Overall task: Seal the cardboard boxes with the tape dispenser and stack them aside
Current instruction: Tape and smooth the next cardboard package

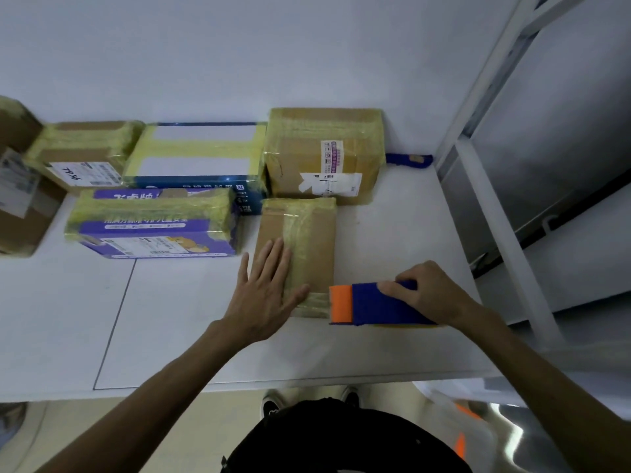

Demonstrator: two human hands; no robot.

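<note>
- Small cardboard box [319, 233] lies flat on the white table [170, 319], with a yellowish tape strip along its top.
- Left hand [266, 295]: fingers straight and spread, pressing the box's near end.
- Right hand [430, 291]: curled round the blue-and-orange tape dispenser [368, 303], whose orange end is at the box's near right corner.
- Larger taped box [321, 155] just behind it.

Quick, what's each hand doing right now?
Left hand: open, pressing flat on the small box.
Right hand: holding the tape dispenser.
</note>
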